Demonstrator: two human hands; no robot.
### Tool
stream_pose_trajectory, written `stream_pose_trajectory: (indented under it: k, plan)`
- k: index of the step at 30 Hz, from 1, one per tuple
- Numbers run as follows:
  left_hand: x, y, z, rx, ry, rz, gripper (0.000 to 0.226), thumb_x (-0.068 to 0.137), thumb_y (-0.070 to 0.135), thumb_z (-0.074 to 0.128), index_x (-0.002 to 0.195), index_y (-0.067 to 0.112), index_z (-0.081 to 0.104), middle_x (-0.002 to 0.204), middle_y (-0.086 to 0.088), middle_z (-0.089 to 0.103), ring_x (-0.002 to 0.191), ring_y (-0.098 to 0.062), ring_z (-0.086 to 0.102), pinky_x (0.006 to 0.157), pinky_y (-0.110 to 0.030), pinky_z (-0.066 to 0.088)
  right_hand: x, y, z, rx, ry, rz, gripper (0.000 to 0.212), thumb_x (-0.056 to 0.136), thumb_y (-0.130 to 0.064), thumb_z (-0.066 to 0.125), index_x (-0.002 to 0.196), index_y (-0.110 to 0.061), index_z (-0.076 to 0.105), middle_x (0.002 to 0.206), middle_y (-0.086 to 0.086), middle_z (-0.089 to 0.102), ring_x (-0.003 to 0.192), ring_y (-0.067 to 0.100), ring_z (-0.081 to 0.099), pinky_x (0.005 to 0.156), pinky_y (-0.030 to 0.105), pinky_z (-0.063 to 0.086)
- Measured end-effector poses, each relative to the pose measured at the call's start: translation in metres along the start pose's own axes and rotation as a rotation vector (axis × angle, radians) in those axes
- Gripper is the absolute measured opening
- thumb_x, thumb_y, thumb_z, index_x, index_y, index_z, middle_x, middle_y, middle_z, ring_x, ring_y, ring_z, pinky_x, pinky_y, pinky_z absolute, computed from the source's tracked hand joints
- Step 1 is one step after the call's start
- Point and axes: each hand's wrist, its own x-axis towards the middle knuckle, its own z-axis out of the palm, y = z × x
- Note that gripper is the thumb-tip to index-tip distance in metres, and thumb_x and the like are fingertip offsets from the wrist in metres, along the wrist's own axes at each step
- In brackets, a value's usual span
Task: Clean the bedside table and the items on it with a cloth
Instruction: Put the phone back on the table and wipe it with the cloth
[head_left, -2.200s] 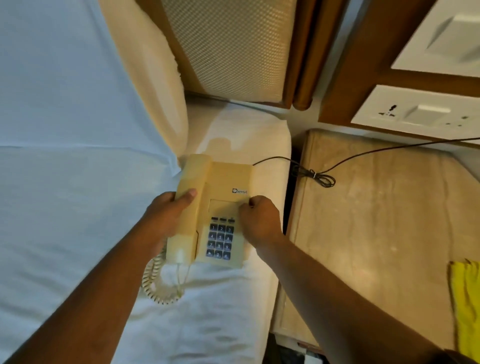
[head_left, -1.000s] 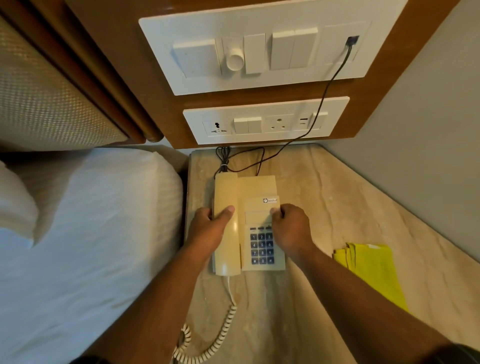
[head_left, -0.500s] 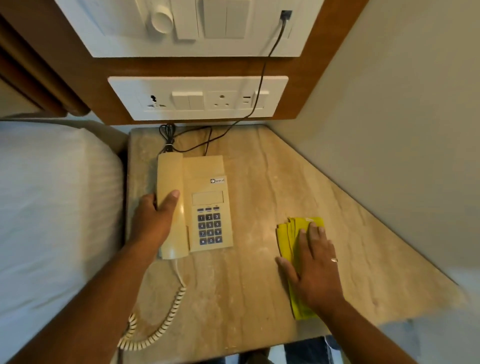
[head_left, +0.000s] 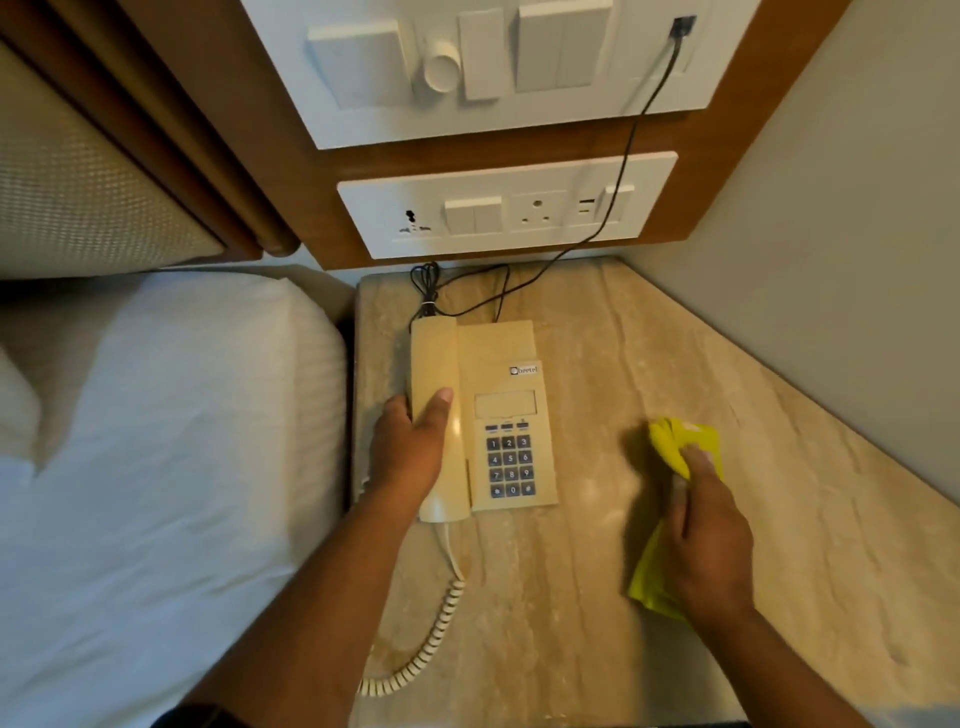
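A cream telephone (head_left: 511, 405) with a dark keypad sits on the left part of the beige marble bedside table (head_left: 597, 597). My left hand (head_left: 413, 449) grips its handset (head_left: 436, 364), thumb on top, and the handset rests in its cradle. A coiled cord (head_left: 431, 639) runs from the handset toward the table's front edge. To the right of the phone, my right hand (head_left: 709, 540) is closed on a yellow cloth (head_left: 675, 447), which bunches up above my fingers and hangs down below my palm. The cloth looks blurred.
A black cable (head_left: 587, 239) runs from the upper switch panel (head_left: 493, 67) down to the phone's back. A socket panel (head_left: 509, 208) sits just above the table. A grey wall (head_left: 831, 260) bounds the right side; the white bed (head_left: 156, 441) lies left.
I carried the phone from the bed onto the table. My right hand let go of it, went to the flat cloth and has now gathered it up; my left hand stays on the handset.
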Motion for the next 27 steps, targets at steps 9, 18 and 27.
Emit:
stream_pose_trajectory:
  k: [9, 18, 27]
  plan:
    - [0.007, 0.001, -0.005, 0.104, -0.029, 0.036, 0.061, 0.09, 0.062, 0.051, 0.129, 0.015, 0.053, 0.12, -0.008, 0.064, 0.104, -0.029, 0.061, 0.086, -0.039, 0.051, 0.053, -0.149, 0.094, -0.275, -0.228, -0.529, 0.051, 0.098, -0.034, 0.03, 0.134, -0.007, 0.052, 0.142, 0.016, 0.049, 0.136, 0.035, 0.04, 0.109, 0.055, 0.034]
    - [0.008, -0.003, -0.005, 0.104, -0.024, 0.017, 0.07, 0.084, 0.069, 0.051, 0.131, 0.017, 0.053, 0.124, -0.008, 0.064, 0.108, -0.031, 0.062, 0.092, -0.046, 0.052, -0.014, -0.071, 0.088, -0.381, -0.157, -0.888, 0.049, 0.085, -0.015, 0.045, 0.133, -0.006, 0.052, 0.144, 0.015, 0.047, 0.136, 0.036, 0.037, 0.11, 0.052, 0.024]
    - [0.015, 0.001, 0.0, 0.112, -0.027, 0.009, 0.069, 0.086, 0.068, 0.048, 0.132, 0.017, 0.05, 0.122, -0.01, 0.062, 0.106, -0.03, 0.061, 0.09, -0.044, 0.052, 0.048, -0.12, 0.102, -0.422, -0.096, -0.691, 0.05, 0.083, -0.015, 0.038, 0.128, -0.005, 0.058, 0.137, 0.015, 0.055, 0.129, 0.035, 0.049, 0.107, 0.053, 0.034]
